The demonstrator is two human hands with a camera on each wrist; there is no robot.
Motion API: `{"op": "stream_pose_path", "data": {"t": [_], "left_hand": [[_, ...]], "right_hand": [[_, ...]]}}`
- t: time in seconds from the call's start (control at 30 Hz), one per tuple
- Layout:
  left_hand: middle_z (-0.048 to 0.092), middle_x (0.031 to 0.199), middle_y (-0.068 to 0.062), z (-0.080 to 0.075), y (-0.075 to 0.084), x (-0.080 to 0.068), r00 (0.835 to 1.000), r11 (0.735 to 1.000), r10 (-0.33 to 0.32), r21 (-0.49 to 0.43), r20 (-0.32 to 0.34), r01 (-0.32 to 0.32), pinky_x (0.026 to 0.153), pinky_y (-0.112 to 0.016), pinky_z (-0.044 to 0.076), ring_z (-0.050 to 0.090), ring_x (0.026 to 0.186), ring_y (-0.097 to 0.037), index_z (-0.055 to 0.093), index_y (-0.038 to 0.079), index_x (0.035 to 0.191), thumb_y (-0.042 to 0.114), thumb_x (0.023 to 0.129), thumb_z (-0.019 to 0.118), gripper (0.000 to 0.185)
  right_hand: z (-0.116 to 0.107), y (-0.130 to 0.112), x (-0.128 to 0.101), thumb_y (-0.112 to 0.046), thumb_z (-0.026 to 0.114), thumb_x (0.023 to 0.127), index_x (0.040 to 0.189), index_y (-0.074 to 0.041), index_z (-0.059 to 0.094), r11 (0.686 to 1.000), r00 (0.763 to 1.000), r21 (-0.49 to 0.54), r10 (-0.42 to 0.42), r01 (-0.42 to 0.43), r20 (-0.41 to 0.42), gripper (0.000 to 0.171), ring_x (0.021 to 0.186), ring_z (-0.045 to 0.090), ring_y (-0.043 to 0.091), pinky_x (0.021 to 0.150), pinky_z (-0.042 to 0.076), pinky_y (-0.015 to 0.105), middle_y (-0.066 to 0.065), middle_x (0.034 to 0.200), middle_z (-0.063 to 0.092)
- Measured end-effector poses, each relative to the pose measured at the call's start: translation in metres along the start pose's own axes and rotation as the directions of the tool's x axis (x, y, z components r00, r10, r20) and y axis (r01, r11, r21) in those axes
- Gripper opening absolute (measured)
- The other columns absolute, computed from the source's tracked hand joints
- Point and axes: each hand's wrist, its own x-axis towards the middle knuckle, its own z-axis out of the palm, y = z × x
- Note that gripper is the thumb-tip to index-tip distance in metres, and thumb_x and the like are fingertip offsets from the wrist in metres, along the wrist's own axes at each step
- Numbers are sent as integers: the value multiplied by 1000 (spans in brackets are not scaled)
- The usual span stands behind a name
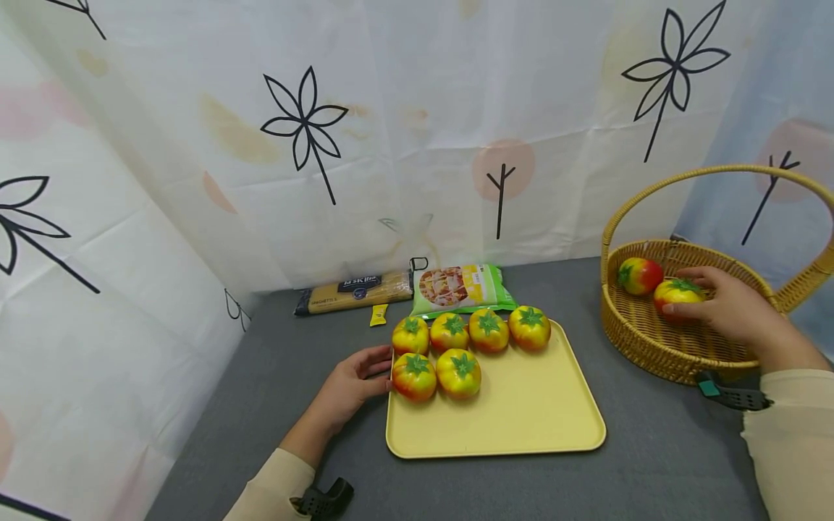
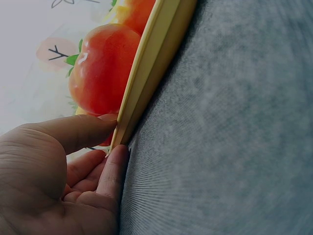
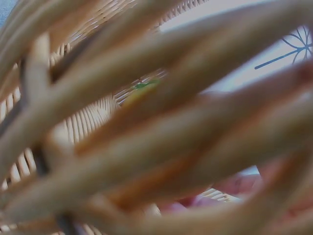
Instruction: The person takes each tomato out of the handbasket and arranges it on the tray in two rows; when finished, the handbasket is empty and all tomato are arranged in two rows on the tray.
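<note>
At the left edge of the yellow tray (image 1: 508, 427), my left hand (image 1: 352, 383) pinches the rim between thumb and fingers, as the left wrist view shows up close. Several yellow-red tomatoes (image 1: 459, 373) with green leafy tops stand on the tray in two rows, four behind and two in front at the left. Inside the wicker basket (image 1: 651, 354), my right hand (image 1: 736, 304) grips a tomato (image 1: 677, 295), thumb in front and fingers behind. Another, redder tomato (image 1: 641, 276) lies beside it on the left. Blurred basket weave (image 3: 146, 132) hides most of the right wrist view.
Behind the tray lie a spaghetti pack (image 1: 365, 291), a green-and-white food bag (image 1: 456, 288) and a small yellow sachet (image 1: 378, 315). The basket's tall arched handle (image 1: 717, 171) rises over my right hand. A patterned curtain (image 1: 423, 130) backs the grey table (image 1: 274, 376).
</note>
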Motion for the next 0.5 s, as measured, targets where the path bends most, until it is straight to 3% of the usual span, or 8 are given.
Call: {"op": "stream_pose_path", "data": {"t": [0.17,0.3,0.4,0.5], "left_hand": [[54,158,-19,0,1,0,1000,1000,1,1,-4,-1,109,-41,52,54,142,-37,52,-4,158,4,98,82,68],[55,158,-19,0,1,0,1000,1000,0,8,-8,0,109,-41,52,55,142,-36,52,-3,158,5,98,82,67],[55,157,-19,0,0,-1,1000,1000,0,5,-11,0,109,-41,52,56,141,-35,53,-3,157,5,97,83,68],[55,157,-19,0,0,-1,1000,1000,3,-3,-7,-3,109,-40,53,56,141,-36,53,-3,157,5,97,83,68]], "right_hand": [[2,-2,0,-33,69,110,156,21,26,999,997,40,9,-6,-72,83,126,37,67,97,38,76,52,147,28],[3,-5,-1,-32,69,109,157,22,26,998,992,68,15,-6,-129,84,119,46,61,80,54,43,50,144,35],[2,-8,-2,-31,69,109,158,22,26,997,990,77,5,6,-144,84,115,49,57,65,46,19,47,141,39],[1,-13,-4,-33,69,109,159,21,25,997,989,74,2,9,-148,86,116,49,58,64,42,16,47,141,39]]}}
